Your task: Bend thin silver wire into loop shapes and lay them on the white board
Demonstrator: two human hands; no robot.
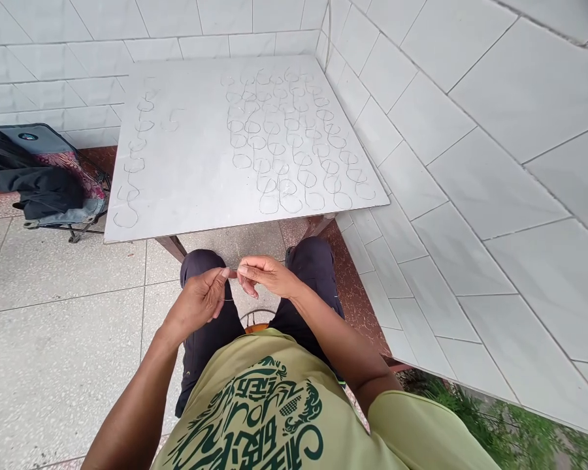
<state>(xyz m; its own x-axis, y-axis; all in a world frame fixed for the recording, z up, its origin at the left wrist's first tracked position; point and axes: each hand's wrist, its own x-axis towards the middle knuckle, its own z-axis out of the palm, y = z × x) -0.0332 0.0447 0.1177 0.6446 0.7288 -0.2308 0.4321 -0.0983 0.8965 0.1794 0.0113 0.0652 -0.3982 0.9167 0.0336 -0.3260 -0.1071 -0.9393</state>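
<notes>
My left hand (pixel 200 301) and my right hand (pixel 267 274) meet above my knees, just in front of the table. Both pinch a thin piece of wire (pixel 234 273) that runs between their fingertips; the wire is very fine and hard to follow. The white table (pixel 196 170) ahead carries several bent wire loops (pixel 289 140) laid in rows on its right half, and a column of wire loops (pixel 134 163) down its left side. I sit with dark trousers and a green printed shirt.
A folding chair with dark clothes and a bag (pixel 44 176) stands at the left. White tiled walls (pixel 470 163) close in behind and on the right of the table. The rim of a round stool (pixel 255 316) shows between my legs. Speckled floor tiles lie to the left.
</notes>
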